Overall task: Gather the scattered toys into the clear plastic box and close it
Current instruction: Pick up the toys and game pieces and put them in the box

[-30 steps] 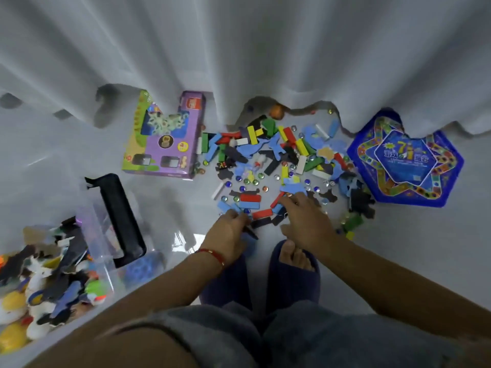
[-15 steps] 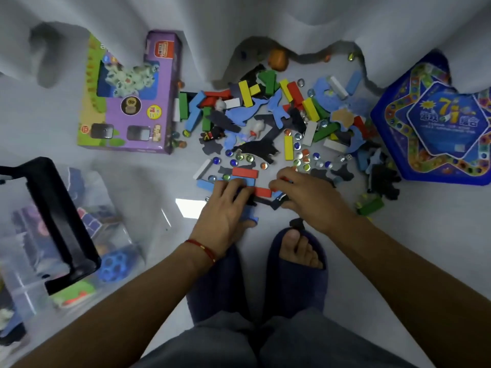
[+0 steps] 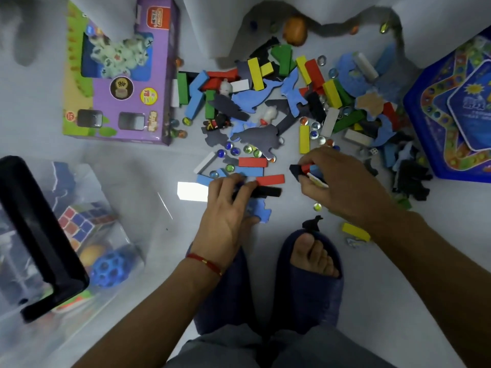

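My left hand (image 3: 225, 213) is pinning a black wooden block (image 3: 261, 192) at centre frame; my right hand (image 3: 342, 181) is gripping several small pieces (image 3: 305, 170). I'm scooping fuller handfuls for the clear plastic box (image 3: 111, 261), lower left.

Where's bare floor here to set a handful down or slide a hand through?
Bare floor lies between the clear box and the left hand, below the purple box. More lies right of the slippers. The toy pile up to the blue board is crowded.
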A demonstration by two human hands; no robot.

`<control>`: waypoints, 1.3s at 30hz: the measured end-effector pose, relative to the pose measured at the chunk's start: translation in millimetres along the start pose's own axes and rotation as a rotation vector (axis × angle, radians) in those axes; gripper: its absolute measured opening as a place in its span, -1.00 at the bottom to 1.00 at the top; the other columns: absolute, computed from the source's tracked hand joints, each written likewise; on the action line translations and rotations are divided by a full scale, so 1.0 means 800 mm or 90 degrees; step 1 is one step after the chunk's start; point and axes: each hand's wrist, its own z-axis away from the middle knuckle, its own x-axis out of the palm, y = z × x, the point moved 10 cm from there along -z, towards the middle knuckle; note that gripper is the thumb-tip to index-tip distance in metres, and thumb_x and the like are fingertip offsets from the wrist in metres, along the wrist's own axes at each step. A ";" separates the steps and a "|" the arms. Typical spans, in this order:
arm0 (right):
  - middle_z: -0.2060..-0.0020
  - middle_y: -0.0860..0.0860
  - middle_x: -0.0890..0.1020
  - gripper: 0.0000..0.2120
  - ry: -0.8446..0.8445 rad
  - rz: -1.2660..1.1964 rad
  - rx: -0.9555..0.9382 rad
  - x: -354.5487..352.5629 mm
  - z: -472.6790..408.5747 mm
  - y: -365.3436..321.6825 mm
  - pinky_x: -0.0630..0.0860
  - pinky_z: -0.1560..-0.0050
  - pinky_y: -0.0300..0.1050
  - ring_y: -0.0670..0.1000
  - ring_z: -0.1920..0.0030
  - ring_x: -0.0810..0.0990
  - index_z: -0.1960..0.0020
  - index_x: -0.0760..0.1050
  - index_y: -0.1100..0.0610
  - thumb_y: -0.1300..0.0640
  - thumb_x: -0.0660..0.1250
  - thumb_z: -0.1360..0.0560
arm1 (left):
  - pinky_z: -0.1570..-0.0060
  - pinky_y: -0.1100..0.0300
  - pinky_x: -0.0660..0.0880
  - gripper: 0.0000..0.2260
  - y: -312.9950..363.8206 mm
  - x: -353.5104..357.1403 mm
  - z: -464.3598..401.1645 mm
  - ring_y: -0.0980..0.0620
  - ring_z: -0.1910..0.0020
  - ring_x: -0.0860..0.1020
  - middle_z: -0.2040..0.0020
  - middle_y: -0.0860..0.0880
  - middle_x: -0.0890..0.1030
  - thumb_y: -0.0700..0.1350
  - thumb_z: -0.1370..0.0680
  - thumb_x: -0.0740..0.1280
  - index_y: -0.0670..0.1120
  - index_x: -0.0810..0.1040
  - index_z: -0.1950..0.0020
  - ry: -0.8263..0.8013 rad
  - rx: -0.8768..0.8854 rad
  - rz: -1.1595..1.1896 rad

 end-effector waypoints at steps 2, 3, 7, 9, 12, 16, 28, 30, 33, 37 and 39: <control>0.21 -0.07 0.55 -0.86 0.049 -0.104 0.103 -0.009 0.004 0.006 0.47 0.31 -0.31 -0.09 0.25 0.56 -0.01 0.51 0.09 0.11 0.42 -0.50 | -0.22 -0.07 0.49 -0.43 -0.003 -0.002 -0.002 -0.20 -0.23 0.42 -0.25 -0.18 0.50 -0.10 -0.33 0.60 -0.17 0.53 -0.29 0.007 0.006 0.006; 0.27 -0.10 0.55 -0.90 0.086 -0.172 0.165 -0.013 0.006 0.015 0.44 0.37 -0.35 -0.12 0.31 0.55 0.03 0.51 0.07 0.11 0.41 -0.50 | -0.22 -0.05 0.48 -0.46 -0.004 -0.002 -0.004 -0.18 -0.22 0.41 -0.24 -0.17 0.50 -0.09 -0.35 0.59 -0.16 0.54 -0.28 0.007 0.008 0.012; 0.47 0.03 0.39 -0.80 0.067 -0.754 0.369 0.020 0.017 0.041 0.14 0.58 -0.23 -0.06 0.61 0.29 0.26 0.40 0.14 0.22 0.32 -0.52 | -0.17 -0.04 0.50 -0.53 -0.007 -0.001 -0.016 -0.17 -0.17 0.44 -0.18 -0.15 0.54 -0.07 -0.38 0.57 -0.14 0.55 -0.24 0.017 0.006 0.012; 0.39 0.06 0.39 -0.86 -0.038 -1.024 0.421 0.044 0.024 0.024 0.04 0.59 -0.23 -0.10 0.62 0.15 0.23 0.37 0.14 0.14 0.27 -0.48 | -0.16 -0.01 0.49 -0.54 -0.002 -0.002 -0.019 -0.16 -0.16 0.46 -0.17 -0.15 0.55 -0.06 -0.38 0.57 -0.15 0.57 -0.22 0.030 0.011 0.019; 0.38 0.04 0.50 -0.84 -0.153 -1.164 0.384 0.059 0.027 -0.001 0.03 0.60 -0.24 -0.08 0.55 0.07 0.10 0.42 0.16 0.06 0.18 -0.49 | -0.16 0.18 0.39 -0.61 -0.004 -0.020 -0.021 -0.09 -0.12 0.45 -0.12 -0.14 0.57 -0.07 -0.41 0.56 -0.15 0.60 -0.17 0.086 -0.014 0.062; 0.55 0.04 0.43 -0.75 -0.211 -1.171 0.340 0.071 0.019 -0.015 0.06 0.57 -0.19 -0.08 0.57 0.23 0.16 0.42 0.19 0.03 0.10 -0.50 | -0.14 0.18 0.37 -0.63 -0.014 -0.048 -0.052 -0.11 -0.13 0.45 -0.13 -0.14 0.57 -0.08 -0.46 0.50 -0.15 0.57 -0.22 0.132 -0.057 0.078; 0.18 0.18 0.64 -0.67 -0.218 -1.143 0.237 0.053 0.006 -0.021 0.56 0.31 -0.10 0.15 0.22 0.65 0.11 0.54 0.16 0.05 0.53 -0.22 | -0.06 -0.10 0.45 -0.39 0.014 -0.034 -0.145 -0.18 -0.10 0.44 -0.12 -0.17 0.53 0.15 -0.41 0.47 -0.17 0.48 -0.33 0.082 0.043 -0.071; 0.19 0.18 0.60 -0.77 -0.211 -1.131 0.230 0.048 0.003 -0.022 0.46 0.33 -0.10 0.13 0.28 0.59 0.08 0.51 0.17 0.10 0.41 -0.31 | -0.09 -0.09 0.44 -0.40 0.016 -0.044 -0.139 -0.16 -0.12 0.44 -0.14 -0.15 0.53 0.20 -0.44 0.39 -0.16 0.47 -0.35 0.092 0.037 -0.085; 0.20 0.20 0.55 -0.81 -0.186 -1.071 0.246 0.033 -0.001 -0.025 0.20 0.36 -0.07 0.14 0.31 0.51 0.06 0.45 0.20 0.18 0.12 -0.41 | -0.14 0.10 0.41 -0.39 0.012 -0.077 -0.116 -0.06 -0.13 0.45 -0.16 -0.09 0.52 0.22 -0.46 0.33 -0.12 0.44 -0.39 0.122 -0.056 0.039; 0.18 0.26 0.55 -0.78 -0.168 -0.880 0.304 0.013 -0.004 -0.054 0.40 0.51 -0.15 0.14 0.34 0.55 0.02 0.49 0.23 0.17 0.09 -0.60 | 0.03 0.29 0.54 -0.50 -0.014 -0.125 -0.049 0.14 -0.04 0.58 -0.12 0.05 0.57 0.10 -0.52 0.38 0.05 0.40 -0.43 0.115 -0.345 0.533; 0.13 0.33 0.59 -0.78 -0.180 -0.694 0.319 -0.002 -0.004 -0.086 0.50 0.49 -0.10 0.17 0.32 0.63 -0.05 0.54 0.26 0.17 0.15 -0.64 | 0.14 0.12 0.63 -0.65 -0.024 -0.158 -0.007 0.09 0.12 0.62 0.01 0.02 0.60 0.06 -0.53 0.38 0.08 0.50 -0.31 0.149 -0.453 0.713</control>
